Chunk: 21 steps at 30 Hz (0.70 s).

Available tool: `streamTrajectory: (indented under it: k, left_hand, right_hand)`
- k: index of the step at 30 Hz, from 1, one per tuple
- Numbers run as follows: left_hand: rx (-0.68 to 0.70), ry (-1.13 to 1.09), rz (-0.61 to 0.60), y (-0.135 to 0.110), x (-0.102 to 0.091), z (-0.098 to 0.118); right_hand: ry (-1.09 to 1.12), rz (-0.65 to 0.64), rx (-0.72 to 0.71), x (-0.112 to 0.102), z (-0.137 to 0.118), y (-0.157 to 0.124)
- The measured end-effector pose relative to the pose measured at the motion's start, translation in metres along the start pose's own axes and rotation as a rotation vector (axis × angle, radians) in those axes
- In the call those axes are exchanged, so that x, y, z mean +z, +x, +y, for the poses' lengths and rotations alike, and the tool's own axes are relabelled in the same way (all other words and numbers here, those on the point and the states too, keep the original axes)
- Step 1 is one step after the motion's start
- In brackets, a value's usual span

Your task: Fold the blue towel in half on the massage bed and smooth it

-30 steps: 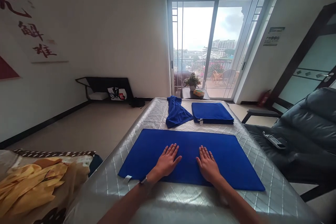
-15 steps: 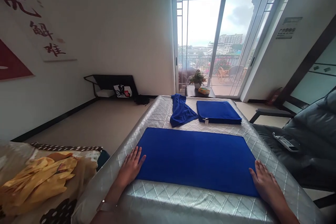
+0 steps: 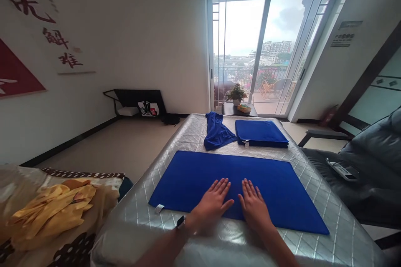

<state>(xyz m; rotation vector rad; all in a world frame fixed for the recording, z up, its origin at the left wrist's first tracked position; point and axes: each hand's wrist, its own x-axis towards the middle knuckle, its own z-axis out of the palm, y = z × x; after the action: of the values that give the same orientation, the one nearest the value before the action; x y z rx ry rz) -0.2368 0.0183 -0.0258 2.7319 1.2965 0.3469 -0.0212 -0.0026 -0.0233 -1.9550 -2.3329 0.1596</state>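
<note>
A blue cloth (image 3: pixel 282 192) lies spread flat across the near part of a silver quilted table cover (image 3: pixel 316 200). A small white tag (image 3: pixel 159 208) sticks out at its near left corner. My left hand (image 3: pixel 216 198) rests palm down on the cloth's near middle, fingers stretched out. Close beside it on the right, my right hand (image 3: pixel 253 200) also lies flat on the cloth, fingers extended. Behind are a folded stack of blue cloths (image 3: pixel 261 131) with a tag at its front and a crumpled blue cloth (image 3: pixel 216 131) to the left of the stack.
A bed or couch with yellow clothing (image 3: pixel 56 204) stands at the left. On the right is a black leather chair (image 3: pixel 369 162) with a remote (image 3: pixel 341 170) on it. A potted plant (image 3: pixel 236 94) stands on a small table before the glass door (image 3: pixel 239 50).
Both hands have moved inward from the cloth's left and right edges to its near middle. The near left corner and its tag are now uncovered.
</note>
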Motion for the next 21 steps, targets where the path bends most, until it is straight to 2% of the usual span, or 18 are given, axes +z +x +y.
streamTrajectory:
  k: [2,5,8,12,15,17,21]
  left_hand:
    - [0.078,-0.004,0.001,0.006,0.008,0.015]
    - [0.036,0.006,-0.029,-0.004,0.013,0.006]
    - [-0.121,0.05,-0.053,-0.034,0.009,-0.034]
    - [-0.473,0.165,-0.021,-0.098,0.002,-0.106]
    - [-0.655,0.237,0.045,-0.14,0.002,-0.145]
    - [-0.686,0.252,0.081,-0.153,0.005,-0.156]
    - [-0.694,0.227,0.099,-0.155,0.008,-0.157]
  right_hand:
    - [0.046,-0.051,-0.039,0.004,-0.02,0.001]
    - [0.063,-0.054,-0.022,0.012,-0.01,-0.005]
    - [0.031,0.027,0.047,0.023,0.039,-0.02]
    - [-0.085,0.175,0.097,0.043,0.138,-0.05]
    - [-0.127,0.252,0.14,0.054,0.197,-0.07]
    - [-0.134,0.272,0.166,0.056,0.216,-0.077]
    - [-0.131,0.281,0.178,0.058,0.22,-0.079]
